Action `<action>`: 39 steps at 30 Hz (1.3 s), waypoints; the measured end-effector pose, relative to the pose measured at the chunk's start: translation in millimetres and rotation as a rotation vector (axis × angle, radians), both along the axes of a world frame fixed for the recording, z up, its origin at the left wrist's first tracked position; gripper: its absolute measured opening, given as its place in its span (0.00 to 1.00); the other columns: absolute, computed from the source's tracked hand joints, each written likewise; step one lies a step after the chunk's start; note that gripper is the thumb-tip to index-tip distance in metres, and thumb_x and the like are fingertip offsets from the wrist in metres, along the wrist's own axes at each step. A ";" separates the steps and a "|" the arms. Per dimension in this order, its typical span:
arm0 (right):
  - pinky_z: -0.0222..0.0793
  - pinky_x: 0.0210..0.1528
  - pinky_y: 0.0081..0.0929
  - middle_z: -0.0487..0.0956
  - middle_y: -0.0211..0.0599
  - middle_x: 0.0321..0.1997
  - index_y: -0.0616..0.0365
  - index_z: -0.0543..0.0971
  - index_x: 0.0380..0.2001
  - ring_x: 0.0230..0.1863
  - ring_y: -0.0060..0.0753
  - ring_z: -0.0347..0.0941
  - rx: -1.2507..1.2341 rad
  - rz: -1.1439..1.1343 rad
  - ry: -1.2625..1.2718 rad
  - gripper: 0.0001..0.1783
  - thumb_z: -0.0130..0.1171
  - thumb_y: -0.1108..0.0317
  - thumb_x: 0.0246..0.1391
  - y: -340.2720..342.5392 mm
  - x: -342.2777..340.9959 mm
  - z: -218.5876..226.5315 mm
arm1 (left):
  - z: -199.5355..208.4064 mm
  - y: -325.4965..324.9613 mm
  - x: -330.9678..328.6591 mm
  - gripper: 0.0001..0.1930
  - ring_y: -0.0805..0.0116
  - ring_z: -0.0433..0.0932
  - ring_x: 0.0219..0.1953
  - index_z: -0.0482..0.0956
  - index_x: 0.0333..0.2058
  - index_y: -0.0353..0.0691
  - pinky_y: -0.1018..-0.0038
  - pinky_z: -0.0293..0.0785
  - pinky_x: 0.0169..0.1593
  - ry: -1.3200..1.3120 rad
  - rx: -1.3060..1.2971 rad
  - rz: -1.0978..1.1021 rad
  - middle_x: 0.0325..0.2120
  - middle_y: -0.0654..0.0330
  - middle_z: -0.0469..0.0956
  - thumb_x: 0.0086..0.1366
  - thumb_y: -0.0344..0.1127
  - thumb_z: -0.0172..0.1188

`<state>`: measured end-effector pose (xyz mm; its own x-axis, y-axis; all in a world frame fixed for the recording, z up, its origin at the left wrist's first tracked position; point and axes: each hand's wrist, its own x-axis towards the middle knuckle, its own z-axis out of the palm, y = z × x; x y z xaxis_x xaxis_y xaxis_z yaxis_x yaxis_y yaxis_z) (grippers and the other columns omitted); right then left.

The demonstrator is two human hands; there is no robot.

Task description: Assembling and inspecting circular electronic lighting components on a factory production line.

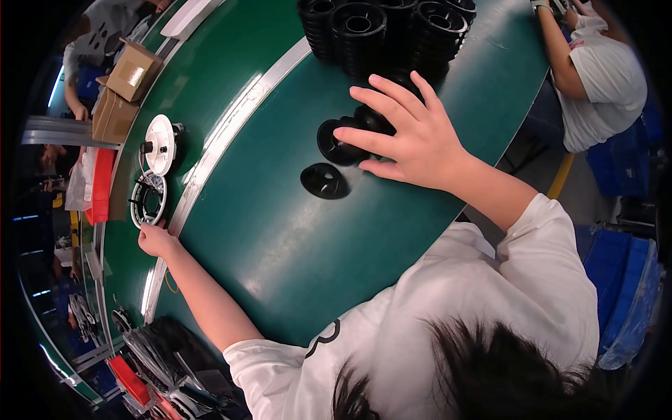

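My left hand (157, 241) grips the lower edge of a white ring-shaped housing (133, 210) with dark parts and wires inside. Just beyond it, joined by thin wires, a white round disc (160, 143) with a black knob stands tilted on the green surface. Over the table, my right hand (423, 143) is open with its fingers spread above several black round cups (327, 143). Its fingers hide part of them, and I cannot tell whether the fingertips touch. Left of this hand, one glossy black cup (323, 180) lies apart on the table.
Stacks of black ring-shaped parts (357, 26) stand at the far end of the green table (280, 245). A metal rail (227, 122) runs along the green belt. Cardboard boxes (133, 71) and a red bin (103, 183) sit at left. Co-workers are at far left and upper right (602, 70).
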<state>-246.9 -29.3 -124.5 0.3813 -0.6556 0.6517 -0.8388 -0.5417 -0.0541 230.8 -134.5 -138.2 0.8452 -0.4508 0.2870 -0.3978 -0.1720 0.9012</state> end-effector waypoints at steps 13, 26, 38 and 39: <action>0.49 0.59 0.35 0.68 0.40 0.51 0.59 0.68 0.47 0.58 0.43 0.57 0.137 0.214 -0.620 0.20 0.43 0.59 0.54 -24.9 -29.8 -16.6 | 25.8 -1.3 7.8 0.14 0.49 0.74 0.30 0.68 0.36 0.20 0.63 0.80 0.30 0.390 -0.482 0.025 0.33 0.42 0.70 0.56 0.29 0.46; 0.47 0.60 0.33 0.69 0.38 0.50 0.61 0.69 0.45 0.58 0.40 0.56 0.125 0.285 -0.861 0.21 0.35 0.58 0.58 -41.8 -25.2 -35.2 | 95.8 37.6 13.4 0.14 0.54 0.75 0.28 0.69 0.36 0.24 0.67 0.77 0.28 0.227 -0.443 -0.092 0.31 0.48 0.73 0.57 0.30 0.43; 0.48 0.59 0.29 0.68 0.38 0.49 0.61 0.69 0.44 0.55 0.37 0.58 0.200 0.142 -1.011 0.19 0.37 0.61 0.57 -29.4 -36.5 -35.1 | 152.4 83.8 56.0 0.13 0.56 0.75 0.29 0.71 0.36 0.28 0.68 0.76 0.29 0.245 -0.562 -0.124 0.31 0.50 0.74 0.58 0.33 0.48; 0.49 0.58 0.28 0.68 0.38 0.48 0.62 0.69 0.44 0.54 0.36 0.59 0.218 0.125 -1.037 0.18 0.38 0.62 0.56 -23.3 -37.7 -32.5 | 155.9 92.5 78.7 0.12 0.58 0.76 0.29 0.72 0.36 0.30 0.69 0.76 0.30 0.246 -0.573 -0.206 0.31 0.52 0.74 0.58 0.34 0.50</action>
<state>-284.6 -52.6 -157.0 -0.2202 -0.7918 0.5697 -0.2663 -0.5131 -0.8160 309.5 -41.9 17.7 0.8297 -0.4434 0.3390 -0.1420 0.4197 0.8965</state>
